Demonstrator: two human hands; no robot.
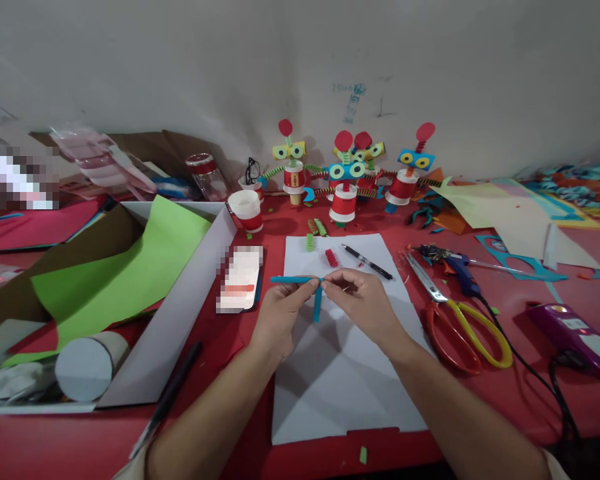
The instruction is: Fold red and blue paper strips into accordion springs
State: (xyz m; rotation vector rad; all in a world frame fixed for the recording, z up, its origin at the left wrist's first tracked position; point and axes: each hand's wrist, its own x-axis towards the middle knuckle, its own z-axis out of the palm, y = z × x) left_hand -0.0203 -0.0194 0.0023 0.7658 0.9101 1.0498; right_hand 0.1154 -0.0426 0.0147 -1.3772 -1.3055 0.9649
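Observation:
Blue paper strips (291, 280) are pinched between my two hands above a white sheet (340, 380). One strip part points left, another hangs down, and they meet at my fingertips. My left hand (283, 310) grips them from the left. From the right, my right hand (363, 300) pinches the corner where they meet. Behind my hands, a red folded paper spring (331, 257) and a black and silver pen (367, 261) lie on the sheet. Green folded springs (309, 242) are near its back edge.
Paper-cup figures (343, 193) stand against the wall. To the left are a phone (243, 277), stacked cups (247, 212), a knife (167, 393) and a box (175, 320) holding green paper. Scissors (463, 327), a glue gun (453, 267) and a purple device (577, 337) lie to the right.

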